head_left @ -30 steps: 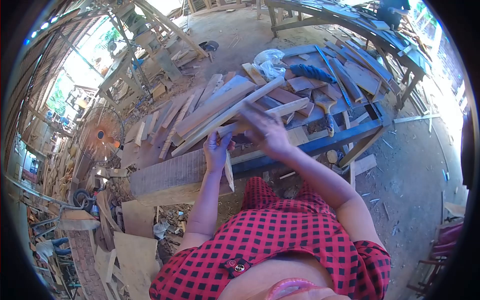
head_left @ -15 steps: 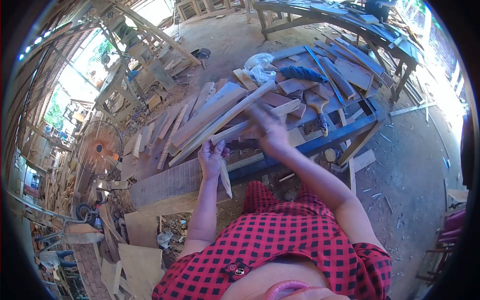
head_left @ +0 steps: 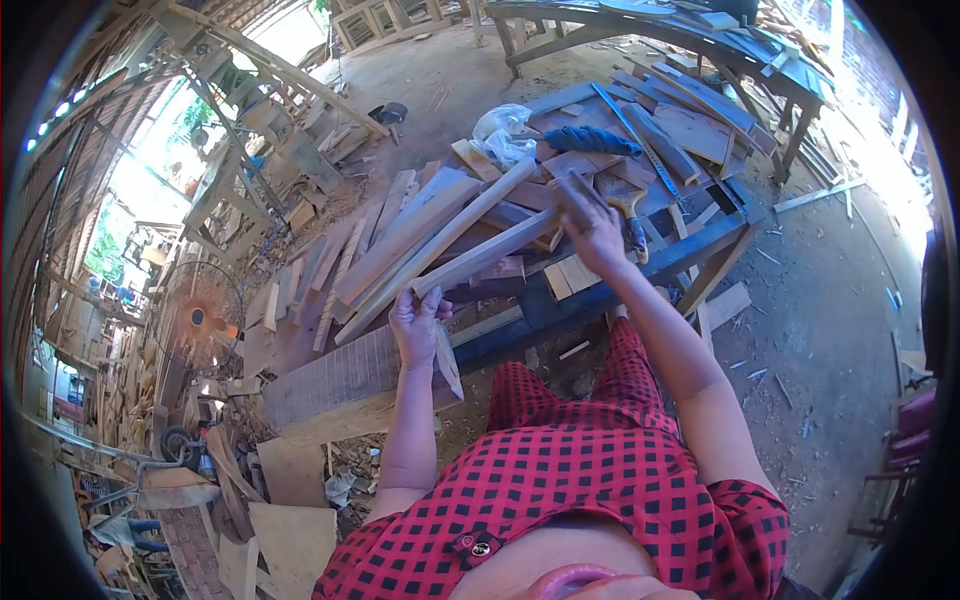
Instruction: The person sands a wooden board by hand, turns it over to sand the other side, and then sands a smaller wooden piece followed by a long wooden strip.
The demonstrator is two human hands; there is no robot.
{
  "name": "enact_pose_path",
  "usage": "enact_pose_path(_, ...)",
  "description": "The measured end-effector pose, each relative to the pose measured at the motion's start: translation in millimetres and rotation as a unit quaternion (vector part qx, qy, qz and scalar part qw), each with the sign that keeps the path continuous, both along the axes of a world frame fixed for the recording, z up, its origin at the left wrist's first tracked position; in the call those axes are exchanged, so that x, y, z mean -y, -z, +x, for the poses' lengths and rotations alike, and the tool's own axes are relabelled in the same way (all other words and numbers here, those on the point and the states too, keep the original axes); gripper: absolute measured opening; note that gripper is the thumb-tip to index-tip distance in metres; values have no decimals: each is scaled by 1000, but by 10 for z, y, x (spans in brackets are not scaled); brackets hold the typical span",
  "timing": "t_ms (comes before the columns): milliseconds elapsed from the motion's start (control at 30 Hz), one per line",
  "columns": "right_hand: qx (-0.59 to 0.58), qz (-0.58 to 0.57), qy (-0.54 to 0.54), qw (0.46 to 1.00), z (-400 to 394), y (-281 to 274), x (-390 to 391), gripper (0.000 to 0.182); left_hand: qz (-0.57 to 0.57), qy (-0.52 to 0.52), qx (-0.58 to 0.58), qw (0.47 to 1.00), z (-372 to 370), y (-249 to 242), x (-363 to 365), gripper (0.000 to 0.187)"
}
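Note:
My left hand [head_left: 417,318] is closed on the near end of a long narrow wooden strip [head_left: 490,248], which slants up to the right over the pile. At the strip's far end, my right hand [head_left: 592,232] grips a small flat brownish block [head_left: 575,198], its fingers wrapped round it. A brush with a wooden head [head_left: 630,210] lies just right of that hand. Under and behind the strip lie many wood pieces, among them another long pale strip [head_left: 440,250]. The left fingertips partly hide the strip's near end.
A dark-framed bench [head_left: 700,255] bears the pile, a plastic bag [head_left: 503,135], a blue cloth [head_left: 592,140] and a blue ruler [head_left: 640,137]. A thick wooden beam [head_left: 330,380] lies at the lower left. Beyond stand a fan [head_left: 197,316] and a second table [head_left: 600,22].
My right hand has moved right, out to the strip's far end, and the block in it now shows more clearly. My left hand keeps its hold on the near end. The view has shifted slightly.

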State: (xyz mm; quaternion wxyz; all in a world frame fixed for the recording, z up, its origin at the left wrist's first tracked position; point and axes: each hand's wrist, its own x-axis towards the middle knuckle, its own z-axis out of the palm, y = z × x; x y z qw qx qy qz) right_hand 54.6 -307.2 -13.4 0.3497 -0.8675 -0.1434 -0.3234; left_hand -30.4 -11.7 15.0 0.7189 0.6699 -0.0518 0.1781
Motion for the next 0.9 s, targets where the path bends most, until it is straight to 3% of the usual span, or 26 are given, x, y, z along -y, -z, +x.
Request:
enact_pose_path(67,-107,11,79,991,128,99,145,49,6,1,2,1000,1,-3,-4,17)
enact_pose_path(167,-138,20,151,979,50,1,-133,47,12,6,-1,1000,-15,-1,-17,17)
enact_pose_path(233,-51,7,104,993,-215,-161,-478,48,14,13,-4,1000,-10,-2,-34,17)
enact_pose_path(300,10,29,-85,996,-396,-202,-874,51,8,8,0,1000,13,36,-40,18)
enact_pose_path(500,52,-42,-255,965,-921,-550,-1435,60,10,-34,96,995,135,269,-149,19)
enact_pose_path(533,51,-62,-224,971,-868,-528,-1347,62,10,-37,98,994,104,205,-144,19)
enact_pose_path(600,11,-35,-203,979,-755,-578,-1027,60,38,-12,-39,998,21,84,-109,17)
enact_pose_path(633,-41,-26,-156,987,-625,-438,-877,58,34,-14,-39,999,5,49,-84,17)
enact_pose_path(733,33,-5,14,999,-124,-145,-211,54,1,-5,-33,999,16,17,-27,16)
enact_pose_path(767,-16,32,47,998,72,-13,20,49,-8,-19,-38,999,26,20,-20,15)
enact_pose_path(800,-65,71,78,992,204,72,171,45,-16,-33,-43,998,37,19,-19,15)
enact_pose_path(900,-60,118,86,987,169,-69,281,40,-9,-12,-67,998,46,19,-77,21)
